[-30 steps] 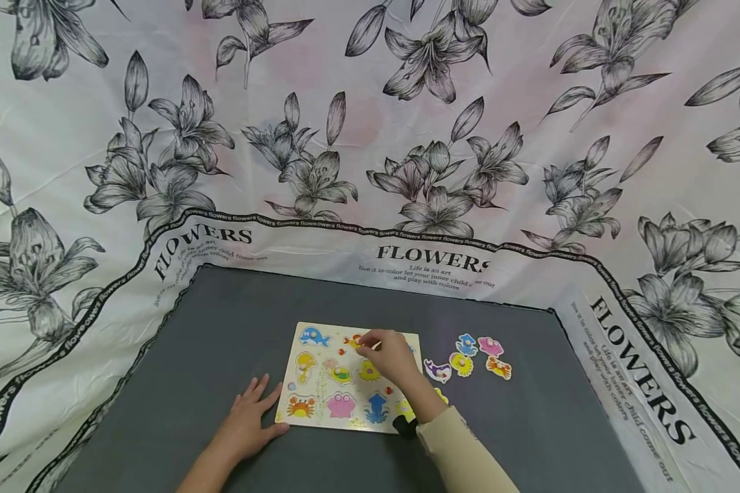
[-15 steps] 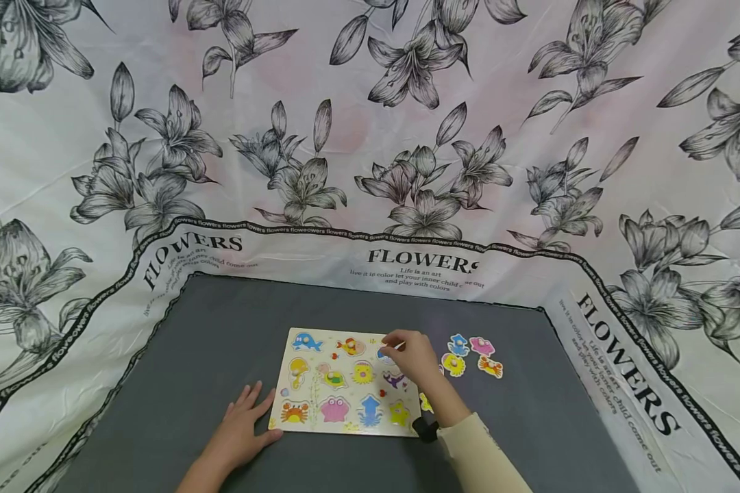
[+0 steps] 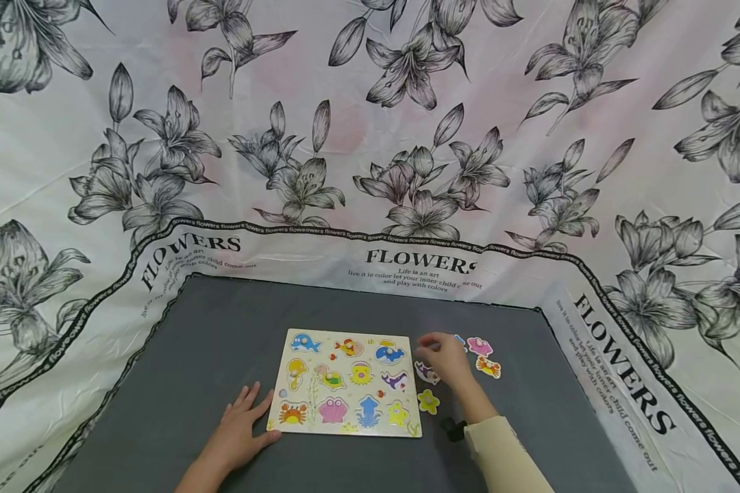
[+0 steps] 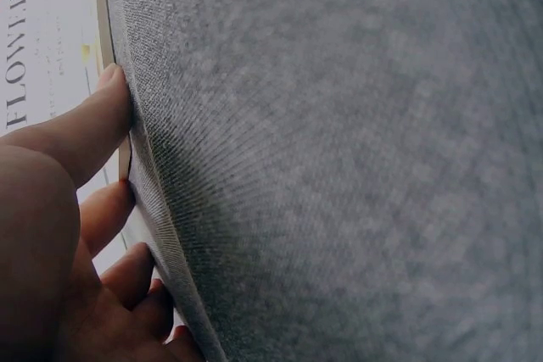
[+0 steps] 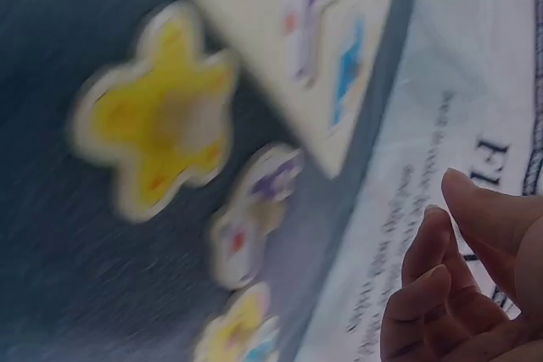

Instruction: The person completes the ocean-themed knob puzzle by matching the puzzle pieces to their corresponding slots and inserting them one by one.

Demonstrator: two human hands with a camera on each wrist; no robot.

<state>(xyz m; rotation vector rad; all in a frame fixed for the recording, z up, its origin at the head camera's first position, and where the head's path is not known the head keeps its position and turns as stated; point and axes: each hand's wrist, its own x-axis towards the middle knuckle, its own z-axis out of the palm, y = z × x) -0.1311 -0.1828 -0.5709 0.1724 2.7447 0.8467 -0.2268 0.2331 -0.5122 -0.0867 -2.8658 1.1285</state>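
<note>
A cream puzzle board point(image 3: 351, 390) with several sea-animal shapes lies on the dark grey cloth in the head view. My left hand point(image 3: 237, 428) spreads its fingers at the board's left edge, thumb near the lower corner; the left wrist view has the thumb point(image 4: 93, 129) at the edge. Just right of the board, my right hand point(image 3: 447, 359) hovers over loose pieces with nothing in its loosely bent fingers. Below it lie a purple-and-white dolphin piece point(image 3: 427, 372) and a yellow star piece point(image 3: 428, 402). A blue whale piece point(image 3: 389, 354) sits at the board's upper right.
Beyond my right hand lie a pink piece point(image 3: 479, 346), an orange crab piece point(image 3: 488, 367) and a blue piece point(image 3: 460, 340), partly covered by the hand. A flower-printed white curtain point(image 3: 327, 274) rises around the cloth's back and sides. A black object point(image 3: 452, 429) sits at my right wrist.
My right hand has moved rightward from the orange fish to the blue whale, then off the board over the loose pieces. The whale shows uncovered. My left hand stays at the board's edge.
</note>
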